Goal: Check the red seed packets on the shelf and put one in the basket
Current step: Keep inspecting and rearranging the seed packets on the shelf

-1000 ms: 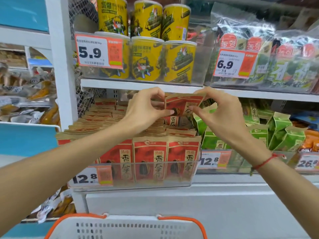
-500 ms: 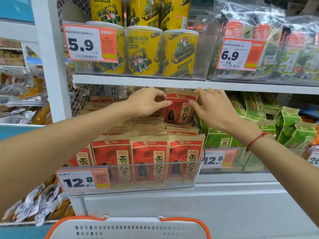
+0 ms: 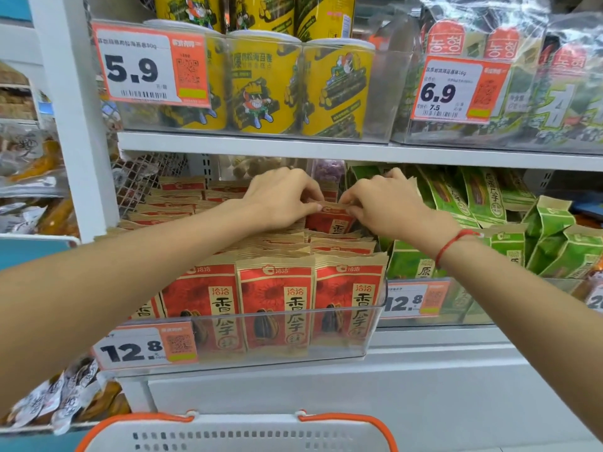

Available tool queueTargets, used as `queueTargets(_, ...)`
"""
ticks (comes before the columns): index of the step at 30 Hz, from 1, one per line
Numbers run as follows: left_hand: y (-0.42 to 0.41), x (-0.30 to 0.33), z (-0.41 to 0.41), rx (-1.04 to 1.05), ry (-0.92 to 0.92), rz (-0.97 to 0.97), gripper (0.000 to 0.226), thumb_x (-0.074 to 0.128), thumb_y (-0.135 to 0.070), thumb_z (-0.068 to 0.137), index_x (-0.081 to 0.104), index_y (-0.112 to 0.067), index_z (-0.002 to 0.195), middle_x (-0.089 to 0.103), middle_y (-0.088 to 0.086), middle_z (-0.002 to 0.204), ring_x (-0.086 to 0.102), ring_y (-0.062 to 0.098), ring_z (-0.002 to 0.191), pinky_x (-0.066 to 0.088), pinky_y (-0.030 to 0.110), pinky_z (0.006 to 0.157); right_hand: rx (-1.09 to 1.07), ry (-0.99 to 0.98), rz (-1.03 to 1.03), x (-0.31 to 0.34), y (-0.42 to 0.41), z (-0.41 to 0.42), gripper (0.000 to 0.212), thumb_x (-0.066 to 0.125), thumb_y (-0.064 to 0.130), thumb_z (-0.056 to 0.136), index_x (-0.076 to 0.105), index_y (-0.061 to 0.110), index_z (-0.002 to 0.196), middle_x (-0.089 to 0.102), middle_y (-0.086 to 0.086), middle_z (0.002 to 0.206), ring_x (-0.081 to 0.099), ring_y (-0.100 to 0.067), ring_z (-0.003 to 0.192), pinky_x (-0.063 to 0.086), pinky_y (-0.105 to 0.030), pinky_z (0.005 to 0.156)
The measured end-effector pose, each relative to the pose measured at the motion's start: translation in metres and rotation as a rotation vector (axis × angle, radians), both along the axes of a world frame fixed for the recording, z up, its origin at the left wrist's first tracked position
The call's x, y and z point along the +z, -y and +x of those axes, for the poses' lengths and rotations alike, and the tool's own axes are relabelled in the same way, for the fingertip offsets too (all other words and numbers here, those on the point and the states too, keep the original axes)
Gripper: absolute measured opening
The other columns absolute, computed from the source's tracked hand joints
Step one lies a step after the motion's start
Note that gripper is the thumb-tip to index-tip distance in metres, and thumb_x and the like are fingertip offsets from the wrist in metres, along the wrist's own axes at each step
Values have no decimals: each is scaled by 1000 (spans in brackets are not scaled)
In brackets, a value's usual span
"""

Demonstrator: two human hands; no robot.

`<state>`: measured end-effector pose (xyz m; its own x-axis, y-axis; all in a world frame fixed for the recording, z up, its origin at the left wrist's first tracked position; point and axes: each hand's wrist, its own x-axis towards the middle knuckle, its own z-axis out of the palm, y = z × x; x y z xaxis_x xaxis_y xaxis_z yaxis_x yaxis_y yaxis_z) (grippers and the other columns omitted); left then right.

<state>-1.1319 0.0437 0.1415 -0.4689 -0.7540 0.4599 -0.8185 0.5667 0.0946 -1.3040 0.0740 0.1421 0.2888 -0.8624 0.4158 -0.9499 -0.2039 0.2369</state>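
Red seed packets (image 3: 277,298) with tan tops stand in rows inside a clear bin (image 3: 368,334) on the middle shelf. Towards the back of the right row, my left hand (image 3: 280,197) and my right hand (image 3: 381,203) both pinch the top edge of one red packet (image 3: 331,220), which sits low among the others. Its upper red face shows between my fingers. The white basket (image 3: 228,435) with orange handles lies at the bottom edge of the view, below my arms.
Green seed packets (image 3: 473,203) fill the bin to the right. Yellow cans (image 3: 270,86) and seaweed packs (image 3: 522,76) stand on the shelf above, close over my hands. A white upright post (image 3: 75,125) borders the left. Price tags hang on the bin fronts.
The red packet was held up with its face showing; both hands have now lowered it back into the row, keeping hold of its top edge. The view has tilted slightly down.
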Motion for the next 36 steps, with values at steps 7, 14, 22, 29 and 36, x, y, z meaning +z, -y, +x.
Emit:
queueTargets(7, 9, 1, -15, 65, 325, 87, 24, 54, -33, 96, 69, -27, 114, 68, -1, 114, 59, 23, 108, 38, 28, 71, -134, -239, 143, -2, 17, 16, 29, 47, 29, 99, 59, 28, 124, 62, -3, 124, 54, -25, 119, 26, -42, 108)
queueTargets(14, 21, -1, -5, -17, -45, 485, 26, 49, -31, 96, 73, -23, 104, 67, -3, 120, 59, 18, 110, 45, 32, 99, -21, -247, 217, -3, 13, 5, 32, 38, 37, 101, 56, 41, 128, 63, 3, 124, 50, -22, 121, 27, -42, 107)
queueTargets(22, 54, -1, -17, 311, 12, 259, 34, 51, -30, 93, 58, -24, 127, 63, 2, 118, 59, 23, 97, 49, 29, 77, 15, -168, 152, -6, 14, 1, 27, 42, 37, 100, 62, 33, 118, 69, 1, 107, 59, -22, 108, 30, -38, 103)
queueTargets(29, 55, -7, -23, 379, 24, 76, 26, 58, -37, 93, 69, -22, 111, 67, 2, 115, 62, 26, 104, 52, 32, 81, -25, -134, 116, -8, 16, 5, 20, 53, 39, 95, 71, 35, 103, 71, 3, 103, 64, -21, 101, 32, -40, 103)
queueTargets(36, 14, 2, -8, 214, -86, 25, 19, 57, -33, 95, 71, -28, 106, 68, -1, 116, 61, 23, 106, 41, 28, 76, 18, -45, 58, -3, 4, 3, 21, 55, 35, 93, 73, 27, 102, 71, 2, 99, 62, -22, 98, 37, -36, 94)
